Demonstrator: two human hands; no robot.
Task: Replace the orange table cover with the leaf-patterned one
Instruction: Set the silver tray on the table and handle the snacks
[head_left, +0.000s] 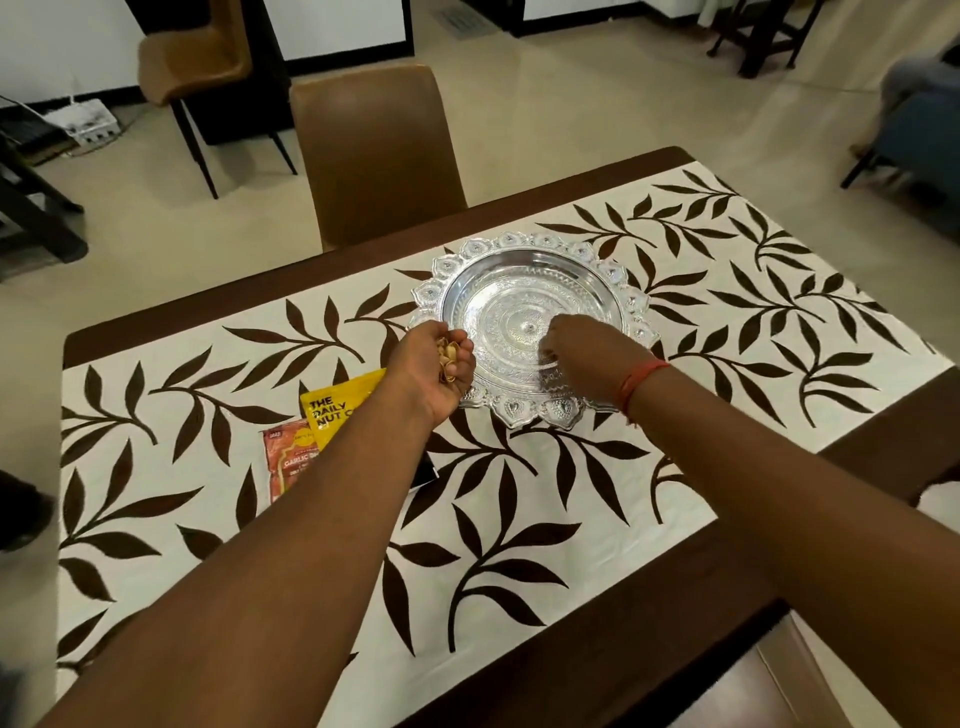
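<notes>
Oddly, left hand (441, 366) cups pale shells; right hand (584, 353) (fingers hidden) over silver tray (631, 301), grip unclear.

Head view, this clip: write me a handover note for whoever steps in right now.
Left hand: cupped palm up, holding small pale nut-like pieces beside the silver tray.
Right hand: fingers curled over the tray's near side; whether it holds anything is hidden.
Leaf-patterned cover lies spread on the table. No orange cover in view.
Yellow packet and red packet lie left of the tray.
Left: probably only putting the small items back.
</notes>
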